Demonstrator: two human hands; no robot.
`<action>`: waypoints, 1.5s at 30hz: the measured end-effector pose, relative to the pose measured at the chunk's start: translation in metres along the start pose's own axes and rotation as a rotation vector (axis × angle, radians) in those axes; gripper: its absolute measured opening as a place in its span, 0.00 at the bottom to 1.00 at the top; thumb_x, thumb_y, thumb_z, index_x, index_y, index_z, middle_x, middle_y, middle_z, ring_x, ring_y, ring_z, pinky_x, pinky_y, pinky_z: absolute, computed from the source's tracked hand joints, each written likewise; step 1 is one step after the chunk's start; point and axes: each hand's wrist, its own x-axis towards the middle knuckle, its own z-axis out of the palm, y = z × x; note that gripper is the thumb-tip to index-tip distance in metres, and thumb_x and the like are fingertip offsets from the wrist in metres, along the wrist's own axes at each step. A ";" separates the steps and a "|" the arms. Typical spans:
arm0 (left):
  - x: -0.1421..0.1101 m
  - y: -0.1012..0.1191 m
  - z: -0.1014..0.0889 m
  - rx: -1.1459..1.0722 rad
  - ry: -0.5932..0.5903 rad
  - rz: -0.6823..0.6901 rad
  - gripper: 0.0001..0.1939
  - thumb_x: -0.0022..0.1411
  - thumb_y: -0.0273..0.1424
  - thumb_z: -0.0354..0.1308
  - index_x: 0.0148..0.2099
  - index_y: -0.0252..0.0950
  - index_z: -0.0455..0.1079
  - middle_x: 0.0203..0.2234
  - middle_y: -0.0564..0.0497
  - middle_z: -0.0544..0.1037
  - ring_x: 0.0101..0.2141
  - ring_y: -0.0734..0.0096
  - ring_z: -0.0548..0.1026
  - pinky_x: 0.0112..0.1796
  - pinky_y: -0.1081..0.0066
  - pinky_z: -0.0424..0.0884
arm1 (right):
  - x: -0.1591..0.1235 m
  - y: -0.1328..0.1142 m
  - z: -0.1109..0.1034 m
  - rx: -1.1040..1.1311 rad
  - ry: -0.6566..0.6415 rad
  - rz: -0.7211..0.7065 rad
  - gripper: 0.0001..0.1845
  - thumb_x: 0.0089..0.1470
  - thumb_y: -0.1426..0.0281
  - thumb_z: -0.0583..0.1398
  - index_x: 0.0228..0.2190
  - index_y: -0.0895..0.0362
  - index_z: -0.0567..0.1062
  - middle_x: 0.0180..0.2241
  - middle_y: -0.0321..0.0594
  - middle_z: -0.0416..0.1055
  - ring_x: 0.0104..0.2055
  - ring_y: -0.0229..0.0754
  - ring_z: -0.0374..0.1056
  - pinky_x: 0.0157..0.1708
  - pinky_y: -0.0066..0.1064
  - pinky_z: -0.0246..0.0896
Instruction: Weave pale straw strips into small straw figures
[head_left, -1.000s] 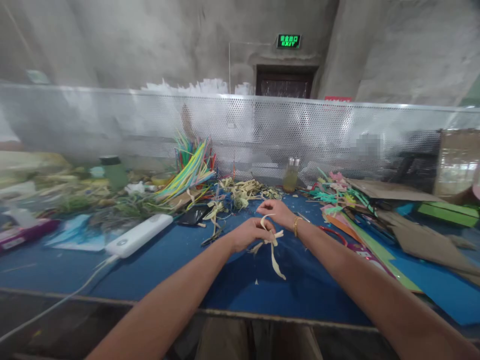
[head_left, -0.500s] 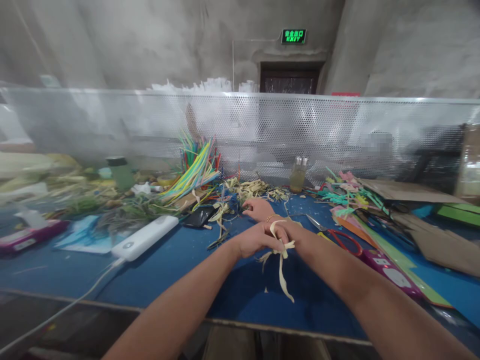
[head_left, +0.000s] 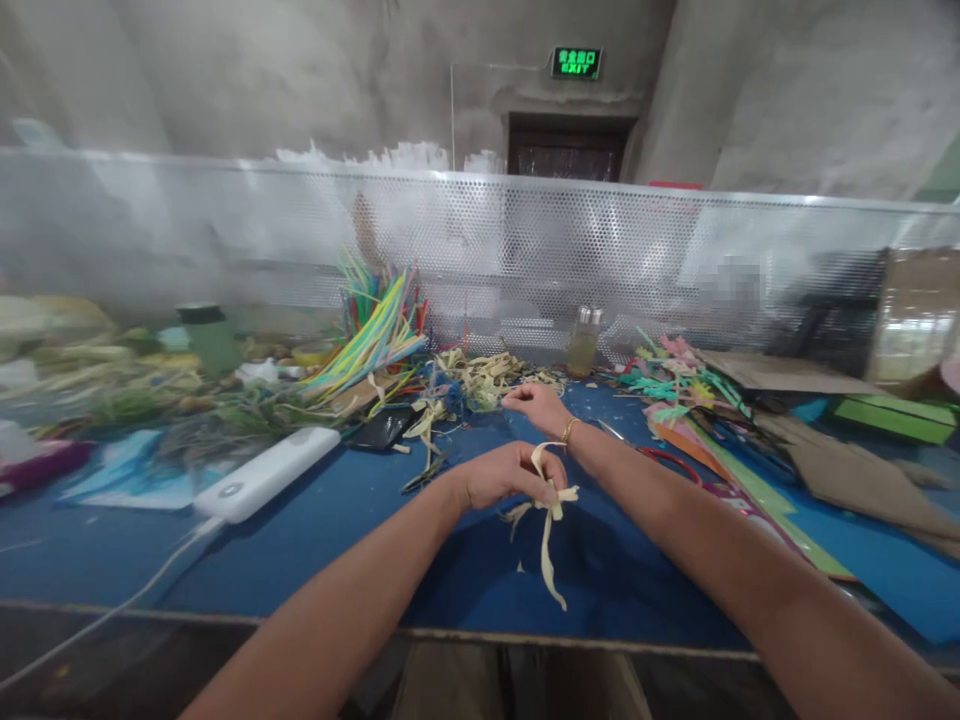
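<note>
My left hand [head_left: 499, 475] is closed around a pale dried husk strip [head_left: 550, 560] with a knot-like bunch at the fingertips. One long end hangs toward the table, and a loop rises over the fingers. Farther forward, my right hand [head_left: 541, 408] reaches to a heap of dried husk strips [head_left: 484, 378]. Its thumb and fingers are pinched together at the near edge of the heap; whether anything is between them is too small to tell. A thin bracelet [head_left: 568, 430] circles the right wrist. Blue strands [head_left: 448, 388] lie just left of the heap.
Red-handled scissors [head_left: 675, 462] lie partly behind the right forearm. A white power strip [head_left: 268, 475] with its cable stands left, near a black phone-like item [head_left: 381, 430]. Colourful pipe cleaners [head_left: 382, 325], a glass bottle [head_left: 583, 345] and a perforated metal screen [head_left: 637, 240] stand behind.
My right hand has moved forward and slightly right, closer to the husk heap, with its fingers drawn together. My left hand keeps hold of the husk strip. The view has shifted slightly.
</note>
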 end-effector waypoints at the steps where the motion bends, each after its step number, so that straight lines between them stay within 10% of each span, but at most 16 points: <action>1: 0.000 0.001 0.001 -0.001 0.007 -0.004 0.10 0.40 0.31 0.71 0.28 0.34 0.76 0.26 0.51 0.75 0.28 0.73 0.69 0.32 0.71 0.64 | -0.005 -0.001 -0.009 0.061 0.014 0.035 0.11 0.41 0.63 0.66 0.25 0.58 0.77 0.25 0.36 0.74 0.29 0.36 0.65 0.33 0.29 0.59; 17: -0.001 0.006 0.004 -0.040 0.264 0.092 0.08 0.40 0.27 0.70 0.26 0.34 0.75 0.30 0.50 0.75 0.29 0.74 0.69 0.31 0.73 0.64 | -0.061 -0.019 -0.086 1.077 0.028 0.182 0.11 0.48 0.69 0.65 0.31 0.54 0.67 0.22 0.28 0.60 0.22 0.31 0.54 0.25 0.25 0.58; 23: -0.003 0.015 -0.001 -0.102 0.488 0.181 0.07 0.42 0.27 0.69 0.26 0.34 0.75 0.43 0.47 0.74 0.36 0.70 0.73 0.35 0.72 0.68 | -0.063 -0.027 -0.108 1.042 0.064 0.075 0.10 0.50 0.69 0.63 0.35 0.54 0.69 0.24 0.30 0.62 0.23 0.32 0.56 0.24 0.25 0.58; 32: 0.003 0.008 0.000 -0.099 0.543 0.129 0.10 0.39 0.26 0.71 0.26 0.33 0.74 0.33 0.47 0.77 0.34 0.68 0.74 0.33 0.72 0.69 | -0.060 -0.025 -0.169 1.047 0.359 -0.120 0.06 0.51 0.68 0.61 0.31 0.54 0.68 0.24 0.31 0.63 0.23 0.32 0.57 0.24 0.25 0.59; 38: 0.009 0.031 0.002 -0.079 0.682 0.205 0.09 0.41 0.28 0.70 0.27 0.34 0.74 0.49 0.45 0.76 0.38 0.68 0.75 0.33 0.73 0.69 | -0.063 -0.028 -0.194 0.948 0.552 -0.195 0.05 0.52 0.67 0.60 0.33 0.52 0.68 0.27 0.32 0.66 0.24 0.32 0.59 0.26 0.25 0.61; 45: 0.022 0.056 0.008 0.042 0.587 0.243 0.08 0.42 0.27 0.71 0.26 0.34 0.75 0.56 0.46 0.71 0.44 0.59 0.76 0.42 0.67 0.71 | -0.068 -0.037 -0.202 0.900 0.568 -0.246 0.05 0.54 0.71 0.59 0.35 0.51 0.69 0.29 0.32 0.68 0.23 0.30 0.58 0.26 0.24 0.60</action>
